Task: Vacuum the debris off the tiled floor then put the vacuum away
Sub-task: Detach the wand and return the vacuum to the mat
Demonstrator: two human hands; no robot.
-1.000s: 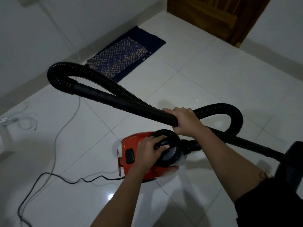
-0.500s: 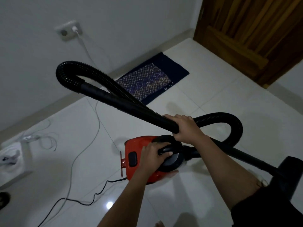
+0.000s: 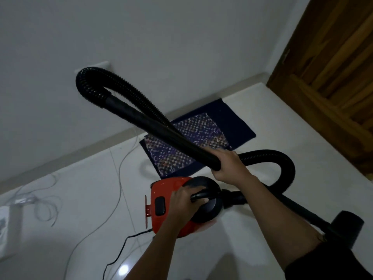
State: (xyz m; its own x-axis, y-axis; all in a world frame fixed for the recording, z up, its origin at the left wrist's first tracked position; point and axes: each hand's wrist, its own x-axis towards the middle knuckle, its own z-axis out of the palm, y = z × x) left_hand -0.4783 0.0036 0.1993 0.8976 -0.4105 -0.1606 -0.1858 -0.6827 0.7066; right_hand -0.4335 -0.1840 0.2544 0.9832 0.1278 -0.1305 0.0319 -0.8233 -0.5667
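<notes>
A small red vacuum cleaner [image 3: 161,190] with a black round front hangs above the white tiled floor [image 3: 252,229]. My left hand [image 3: 184,205] grips its black carry handle. My right hand [image 3: 228,164] is closed around the rigid black wand [image 3: 153,126], which slants up to the left. The ribbed black hose [image 3: 282,164] loops from the wand's top end down and around to the vacuum's front. The black floor nozzle [image 3: 347,229] shows at the lower right, partly behind my right arm. No debris is visible on the tiles.
A dark blue patterned mat [image 3: 201,136] lies against the white wall. A wooden door [image 3: 333,77] stands at the right. The vacuum's black cord [image 3: 121,251] and a thin grey cable [image 3: 119,190] trail over the floor; a white object [image 3: 8,225] with loose wires sits at the left edge.
The view has tilted up and drawn closer to the wall, mat and door. Both hands keep their grips; the vacuum and wand stay in the same pose relative to me.
</notes>
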